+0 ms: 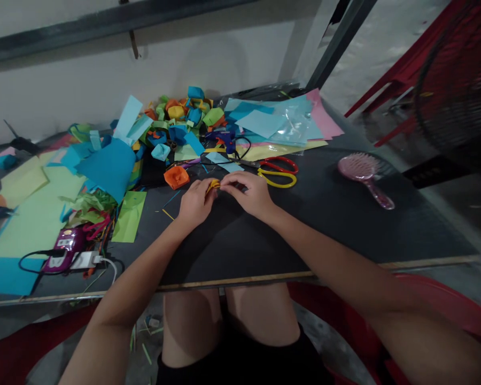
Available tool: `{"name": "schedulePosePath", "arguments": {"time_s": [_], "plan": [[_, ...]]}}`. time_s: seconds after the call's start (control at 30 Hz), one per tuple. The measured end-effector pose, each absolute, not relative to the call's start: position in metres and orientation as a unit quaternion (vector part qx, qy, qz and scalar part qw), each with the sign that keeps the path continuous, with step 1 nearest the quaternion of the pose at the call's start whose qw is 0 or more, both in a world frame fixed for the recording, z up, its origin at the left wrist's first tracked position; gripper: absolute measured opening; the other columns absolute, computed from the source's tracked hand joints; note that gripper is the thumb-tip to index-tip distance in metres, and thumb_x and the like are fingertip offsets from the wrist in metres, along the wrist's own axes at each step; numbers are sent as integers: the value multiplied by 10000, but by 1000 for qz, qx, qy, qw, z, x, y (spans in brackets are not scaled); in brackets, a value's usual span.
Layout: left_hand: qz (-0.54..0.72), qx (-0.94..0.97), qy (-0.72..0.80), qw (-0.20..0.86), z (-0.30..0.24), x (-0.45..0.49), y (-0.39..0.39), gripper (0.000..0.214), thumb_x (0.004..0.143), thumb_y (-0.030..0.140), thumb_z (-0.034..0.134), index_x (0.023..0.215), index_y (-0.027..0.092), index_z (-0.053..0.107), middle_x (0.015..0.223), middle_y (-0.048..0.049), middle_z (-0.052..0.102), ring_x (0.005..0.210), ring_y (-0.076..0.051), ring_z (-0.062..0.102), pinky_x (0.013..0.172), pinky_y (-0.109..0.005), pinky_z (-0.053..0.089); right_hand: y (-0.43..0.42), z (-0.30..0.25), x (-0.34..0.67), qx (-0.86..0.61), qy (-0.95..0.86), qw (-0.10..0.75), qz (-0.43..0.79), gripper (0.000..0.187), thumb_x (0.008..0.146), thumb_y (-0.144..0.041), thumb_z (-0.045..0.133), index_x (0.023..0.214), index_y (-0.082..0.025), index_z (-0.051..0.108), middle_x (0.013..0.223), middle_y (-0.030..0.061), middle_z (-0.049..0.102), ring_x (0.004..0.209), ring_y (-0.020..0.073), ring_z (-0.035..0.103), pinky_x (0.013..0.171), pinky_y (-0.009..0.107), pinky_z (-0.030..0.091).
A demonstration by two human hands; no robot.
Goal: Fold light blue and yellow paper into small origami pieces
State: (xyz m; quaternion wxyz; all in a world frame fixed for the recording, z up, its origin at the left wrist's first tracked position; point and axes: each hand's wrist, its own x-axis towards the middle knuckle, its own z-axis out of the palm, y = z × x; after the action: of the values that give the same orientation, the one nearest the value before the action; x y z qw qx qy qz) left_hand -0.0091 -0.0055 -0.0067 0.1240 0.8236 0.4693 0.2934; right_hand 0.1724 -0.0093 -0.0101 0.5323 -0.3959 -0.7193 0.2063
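Note:
Between my hands, just above the dark table, is a small piece of folded yellow-orange paper (213, 185). My left hand (195, 203) is closed around it, and the fingers hide part of it. The fingertips of my right hand (250, 193) pinch its right end. An orange folded paper shape (176, 177) lies just beyond my left hand. Scissors with one red and one yellow handle (278, 172) rest behind my right hand. A light blue paper piece (224, 161) lies beyond both hands.
A heap of colourful folded paper shapes (180, 120) stands at the back, beside a blue glue gun (225, 140). Paper sheets (264, 124) lie behind. A pink hairbrush (363, 171) is at right, near a fan (460, 80). A purple device (66, 248) with cables sits at left.

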Motion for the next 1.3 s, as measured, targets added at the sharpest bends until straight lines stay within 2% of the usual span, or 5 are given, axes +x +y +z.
{"name": "schedulePosePath", "arguments": {"time_s": [0.1, 0.27, 0.57, 1.0, 1.3], "plan": [[341, 810, 452, 151, -8, -10, -4, 290, 923, 259, 594, 1202, 179, 613, 1100, -76, 709, 993, -195, 639, 865, -317, 515, -9, -11, 174, -401, -724, 530, 185, 147, 894, -330, 665, 818, -215, 716, 815, 30, 731, 691, 155, 647, 598, 274, 491], [349, 819, 413, 191, -8, -11, -4, 238, 970, 271, 525, 1134, 186, 675, 902, -38, 741, 826, -161, 625, 774, -278, 508, -10, -10, 175, -414, -733, 529, 109, 130, 912, -294, 647, 833, -212, 711, 822, 29, 732, 709, 153, 662, 642, 271, 508], [271, 852, 440, 81, -15, -11, -4, 342, 1000, 278, 457, 1276, 176, 632, 893, -74, 698, 895, -189, 614, 723, -275, 494, -12, -14, 177, -395, -793, 462, 40, 198, 960, -230, 557, 955, -252, 754, 942, 32, 742, 865, 166, 686, 771, 287, 539], [260, 851, 450, 71, -9, -9, -7, 275, 995, 271, 462, 1109, 180, 695, 845, -67, 689, 863, -178, 618, 739, -272, 491, -12, -11, 174, -421, -743, 500, 144, 152, 921, -313, 623, 855, -217, 721, 851, 41, 736, 724, 166, 663, 645, 293, 526], [232, 860, 449, 69, -8, -9, -6, 245, 993, 293, 493, 1009, 186, 712, 848, -65, 680, 867, -177, 635, 701, -257, 478, -13, -14, 174, -409, -757, 499, 102, 153, 924, -297, 623, 862, -247, 753, 874, 32, 758, 808, 177, 703, 720, 302, 555]]}}
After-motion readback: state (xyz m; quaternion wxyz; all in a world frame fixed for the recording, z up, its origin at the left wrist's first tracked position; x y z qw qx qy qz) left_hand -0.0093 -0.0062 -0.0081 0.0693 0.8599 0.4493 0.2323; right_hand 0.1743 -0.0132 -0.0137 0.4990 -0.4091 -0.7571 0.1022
